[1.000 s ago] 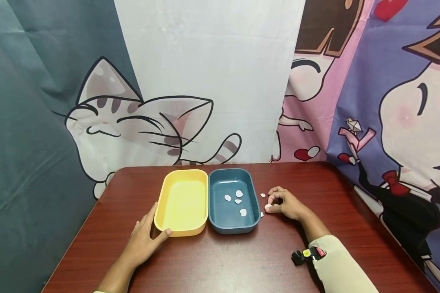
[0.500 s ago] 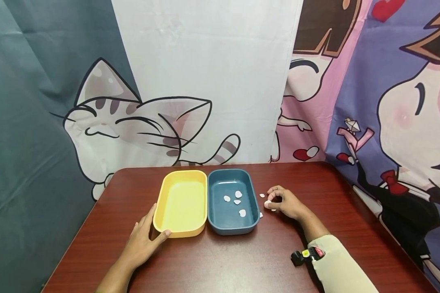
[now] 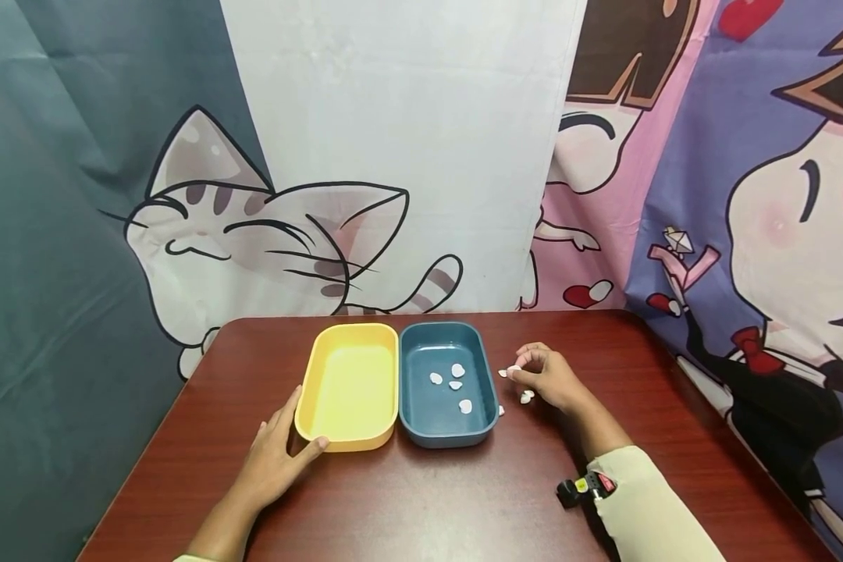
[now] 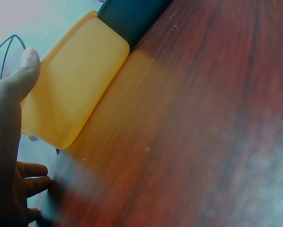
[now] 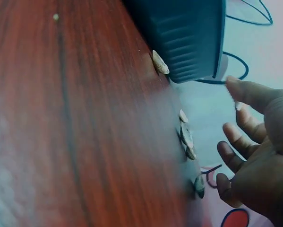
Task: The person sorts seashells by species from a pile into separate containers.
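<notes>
My right hand is just right of the blue tray and pinches a small white seashell between thumb and fingers. In the right wrist view only a sliver of that shell shows past the thumb. Several ridged seashells lie on the table below this hand, one shell close against the tray's side. Several more white shells lie spread inside the blue tray. My left hand rests at the near left corner of the yellow tray, thumb on its front rim, fingers extended along its left side.
The two trays stand side by side on a reddish-brown wooden table. A black device is strapped at the right wrist. Printed cloth with cartoon figures hangs behind the table and along its right side.
The right hand has moved up and away from the table's front with the pinched seashell, uncovering shells on the table below it. The left hand stays at the yellow tray.
</notes>
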A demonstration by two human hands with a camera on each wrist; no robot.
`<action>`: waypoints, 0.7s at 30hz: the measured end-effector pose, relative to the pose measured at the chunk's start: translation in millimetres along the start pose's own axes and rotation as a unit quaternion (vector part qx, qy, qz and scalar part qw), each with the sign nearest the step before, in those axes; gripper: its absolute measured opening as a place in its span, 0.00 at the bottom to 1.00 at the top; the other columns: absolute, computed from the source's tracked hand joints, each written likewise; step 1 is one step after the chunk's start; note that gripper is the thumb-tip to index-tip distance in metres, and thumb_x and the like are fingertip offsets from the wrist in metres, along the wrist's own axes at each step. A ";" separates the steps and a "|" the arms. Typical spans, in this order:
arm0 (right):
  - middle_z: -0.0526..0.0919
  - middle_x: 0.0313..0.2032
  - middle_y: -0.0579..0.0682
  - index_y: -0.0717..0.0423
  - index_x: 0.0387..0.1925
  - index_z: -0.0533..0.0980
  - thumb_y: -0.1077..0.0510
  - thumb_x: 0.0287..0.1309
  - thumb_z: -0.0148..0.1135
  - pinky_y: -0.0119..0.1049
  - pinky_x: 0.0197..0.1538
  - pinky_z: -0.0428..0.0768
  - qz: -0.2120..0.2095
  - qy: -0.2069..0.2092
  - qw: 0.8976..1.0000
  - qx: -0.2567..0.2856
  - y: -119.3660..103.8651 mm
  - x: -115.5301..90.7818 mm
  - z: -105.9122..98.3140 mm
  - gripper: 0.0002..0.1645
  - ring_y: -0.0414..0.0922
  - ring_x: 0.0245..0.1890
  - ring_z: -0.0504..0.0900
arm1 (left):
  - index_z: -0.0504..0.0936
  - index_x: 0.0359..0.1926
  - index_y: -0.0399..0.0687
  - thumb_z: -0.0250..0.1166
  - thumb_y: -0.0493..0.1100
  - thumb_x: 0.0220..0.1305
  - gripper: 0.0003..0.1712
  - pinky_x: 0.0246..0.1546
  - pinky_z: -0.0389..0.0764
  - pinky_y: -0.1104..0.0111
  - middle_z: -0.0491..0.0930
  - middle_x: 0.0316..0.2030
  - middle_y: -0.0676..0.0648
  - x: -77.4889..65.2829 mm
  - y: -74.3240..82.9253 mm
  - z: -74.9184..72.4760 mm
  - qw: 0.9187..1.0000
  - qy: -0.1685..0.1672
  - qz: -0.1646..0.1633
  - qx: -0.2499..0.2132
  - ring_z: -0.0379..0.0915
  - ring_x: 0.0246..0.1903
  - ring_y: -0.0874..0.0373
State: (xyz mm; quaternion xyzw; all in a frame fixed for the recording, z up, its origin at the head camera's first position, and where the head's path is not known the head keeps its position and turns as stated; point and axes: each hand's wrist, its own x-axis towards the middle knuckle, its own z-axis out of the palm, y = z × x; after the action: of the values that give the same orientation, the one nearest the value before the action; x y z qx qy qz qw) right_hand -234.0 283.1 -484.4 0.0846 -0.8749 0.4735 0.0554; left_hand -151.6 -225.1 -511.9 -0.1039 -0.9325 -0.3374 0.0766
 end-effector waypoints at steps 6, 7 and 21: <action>0.81 0.60 0.68 0.63 0.33 0.84 0.58 0.64 0.79 0.50 0.70 0.69 0.007 0.049 0.999 -0.012 -20.9 5.6 3.7 0.12 0.59 0.64 0.78 | 0.51 0.89 0.48 0.71 0.63 0.71 0.58 0.72 0.52 0.17 0.66 0.80 0.28 0.3 0.7 -0.4 1.000 0.000 0.001 -0.006 0.63 0.78 0.28; 0.81 0.60 0.67 0.63 0.34 0.84 0.58 0.64 0.79 0.52 0.71 0.68 0.008 0.055 0.998 -0.010 -24.9 6.8 5.0 0.13 0.60 0.64 0.77 | 0.51 0.89 0.48 0.72 0.63 0.71 0.58 0.72 0.52 0.17 0.66 0.80 0.28 0.4 0.8 -0.7 1.000 0.001 0.002 -0.007 0.63 0.78 0.28; 0.81 0.58 0.64 0.64 0.34 0.82 0.60 0.62 0.79 0.61 0.74 0.67 0.016 0.065 0.998 0.023 -61.9 18.2 38.1 0.13 0.61 0.65 0.76 | 0.49 0.90 0.51 0.71 0.63 0.72 0.59 0.72 0.52 0.17 0.64 0.81 0.29 -0.1 0.4 -1.4 1.000 -0.003 0.000 -0.005 0.62 0.79 0.28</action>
State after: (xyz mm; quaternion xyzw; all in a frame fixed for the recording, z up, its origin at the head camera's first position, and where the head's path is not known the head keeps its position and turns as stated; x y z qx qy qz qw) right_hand -240.0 216.2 -451.2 0.0412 -0.8596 0.4988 0.1025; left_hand -151.3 -225.7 -510.6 -0.1051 -0.9312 -0.3415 0.0728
